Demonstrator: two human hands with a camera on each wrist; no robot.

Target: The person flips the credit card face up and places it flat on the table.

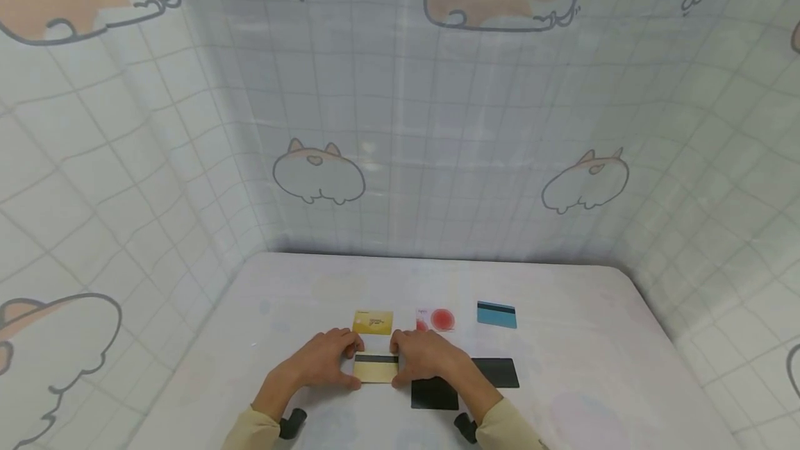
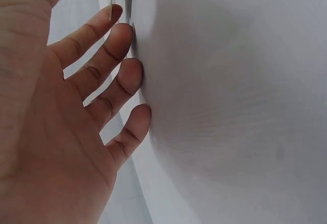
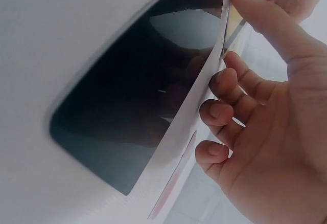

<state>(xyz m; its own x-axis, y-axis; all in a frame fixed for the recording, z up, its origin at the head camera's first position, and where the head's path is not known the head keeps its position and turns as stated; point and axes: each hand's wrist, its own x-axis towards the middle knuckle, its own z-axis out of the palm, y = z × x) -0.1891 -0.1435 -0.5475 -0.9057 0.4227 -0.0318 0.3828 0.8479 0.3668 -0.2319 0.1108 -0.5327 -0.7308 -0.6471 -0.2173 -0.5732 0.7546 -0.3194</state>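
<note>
A pale yellow card with a dark magnetic stripe [image 1: 376,371] lies between my two hands, low over the white table. At its left edge my left hand [image 1: 321,360] holds it, thumb by the near corner and index finger by the far one. My right hand [image 1: 426,353] grips the right edge the same way. In the right wrist view the thumb and index finger meet the yellow card [image 3: 236,14], the other fingers loosely bent. The left wrist view shows the left hand's fingertips [image 2: 132,73] near the tabletop; most of the card is outside that view.
Beyond the hands lie a golden card [image 1: 373,322], a white card with red circles [image 1: 442,319] and a blue striped card [image 1: 496,315]. Two black cards [image 1: 435,394] [image 1: 503,372] lie around the right forearm, which partly covers them. A patterned curtain [image 1: 400,103] encloses the table [image 1: 581,339].
</note>
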